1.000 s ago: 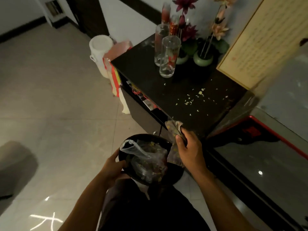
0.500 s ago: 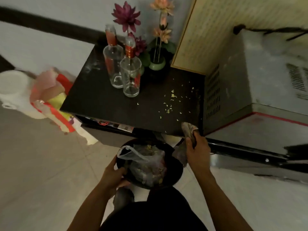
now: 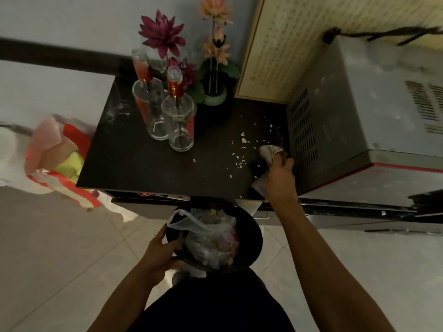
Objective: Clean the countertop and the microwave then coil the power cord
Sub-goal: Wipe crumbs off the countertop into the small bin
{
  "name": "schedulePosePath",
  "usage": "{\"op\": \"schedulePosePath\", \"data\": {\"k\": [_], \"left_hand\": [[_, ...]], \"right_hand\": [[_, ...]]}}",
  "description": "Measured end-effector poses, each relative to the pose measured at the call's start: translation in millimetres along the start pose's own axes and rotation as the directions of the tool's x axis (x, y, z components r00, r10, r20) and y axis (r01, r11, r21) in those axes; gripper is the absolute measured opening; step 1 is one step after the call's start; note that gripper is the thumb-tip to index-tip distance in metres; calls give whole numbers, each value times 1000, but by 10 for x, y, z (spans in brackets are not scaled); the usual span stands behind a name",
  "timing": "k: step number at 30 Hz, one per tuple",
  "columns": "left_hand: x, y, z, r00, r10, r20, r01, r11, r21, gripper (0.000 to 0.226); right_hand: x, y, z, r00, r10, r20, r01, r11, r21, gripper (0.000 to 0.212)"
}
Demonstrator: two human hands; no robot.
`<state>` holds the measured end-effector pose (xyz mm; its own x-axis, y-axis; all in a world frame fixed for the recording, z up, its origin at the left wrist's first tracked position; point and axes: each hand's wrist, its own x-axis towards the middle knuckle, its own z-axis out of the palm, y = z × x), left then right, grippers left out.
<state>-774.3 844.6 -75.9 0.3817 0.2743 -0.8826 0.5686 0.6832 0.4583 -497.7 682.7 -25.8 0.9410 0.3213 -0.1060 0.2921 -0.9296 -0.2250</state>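
The dark countertop [image 3: 134, 161] carries scattered pale crumbs [image 3: 242, 149] just left of the silver microwave [image 3: 359, 111]. My right hand [image 3: 279, 178] grips a crumpled cloth [image 3: 269, 150] and presses it on the counter beside the microwave's vented side. My left hand [image 3: 159, 250] holds a black bin [image 3: 254, 238] by its rim, just below the counter's front edge. A clear plastic bag with rubbish [image 3: 211, 240] fills the bin. The black power cord [image 3: 381, 35] lies blurred along the microwave's back top.
Two clear glass bottles with red necks [image 3: 167, 116] stand on the counter's left middle. Behind them are artificial flowers in a green pot [image 3: 213, 92] and a framed text panel [image 3: 299, 44]. Coloured plastic bags [image 3: 60, 159] lie on the floor at left.
My right hand has moved the cloth from the counter's front edge up onto the surface beside the microwave. The view has shifted right and closer. The left hand keeps the bin.
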Motion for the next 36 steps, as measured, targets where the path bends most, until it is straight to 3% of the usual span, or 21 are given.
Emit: {"op": "schedulePosePath", "data": {"k": [2,5,8,10,16,20,25,29,36], "left_hand": [[13,14,25,1000,-14,2,14,1000,5,77],[34,33,57,1000,-25,6,25,1000,12,78],[40,38,79,999,-38,11,38,999,0,79],[46,44,100,999,-46,10,47,999,-10,79],[69,63,144,998,-67,-4,66,997,-51,78],[80,41,163,999,-28,-22,27,998,-59,77],[93,63,181,999,-49,-11,48,995,-91,78],[105,85,221,998,-60,-15,58,994,-97,78],[149,136,246,994,-113,9,113,986,-126,82]], "right_hand": [[149,50,-12,999,29,31,-28,999,-38,64],[327,149,30,994,85,76,-88,995,44,56],[377,205,116,986,53,161,-48,998,-36,74],[370,216,169,985,22,170,-19,1000,-24,75],[134,119,372,935,-316,162,302,948,106,67],[10,105,433,906,-397,150,377,915,141,59],[148,150,320,985,-167,35,151,946,286,41],[412,193,197,998,6,-60,10,963,270,37],[765,86,111,997,56,-60,-43,979,198,40]]}}
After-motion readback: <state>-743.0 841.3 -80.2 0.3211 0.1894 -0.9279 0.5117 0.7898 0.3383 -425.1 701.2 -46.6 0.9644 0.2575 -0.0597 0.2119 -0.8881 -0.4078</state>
